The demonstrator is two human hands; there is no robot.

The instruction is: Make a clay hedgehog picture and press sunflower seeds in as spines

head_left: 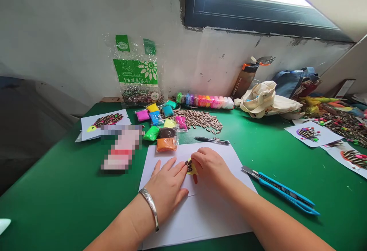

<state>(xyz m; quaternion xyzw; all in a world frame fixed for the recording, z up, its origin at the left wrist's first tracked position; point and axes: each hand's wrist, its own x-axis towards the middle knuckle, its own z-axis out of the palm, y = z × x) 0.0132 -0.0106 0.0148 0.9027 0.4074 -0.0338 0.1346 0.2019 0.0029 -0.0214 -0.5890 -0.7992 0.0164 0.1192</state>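
Left hand (166, 189) flat on white paper (197, 220), right hand (210, 167) just beside it, pressing yellow clay (192, 168) with few seeds (188, 165) on it. Finished seed hedgehog pictures (312, 134) at two o'clock, loose sunflower seeds (197, 121) at twelve.

- Daylight enters through the window (258, 2) at top right, its pane blown out almost white.
- The wall (71, 40) is softly lit, falling into deep shade at far left.
- Only faint, soft shadows lie beneath the left hand (166, 189) and right hand (210, 168) on the white paper (197, 220).
- The wide lens bows lines toward the frame edges, stretching the green surface (57, 189).
- A pixelated patch (122, 147) obscures one spot; elsewhere, focus looks sharp.
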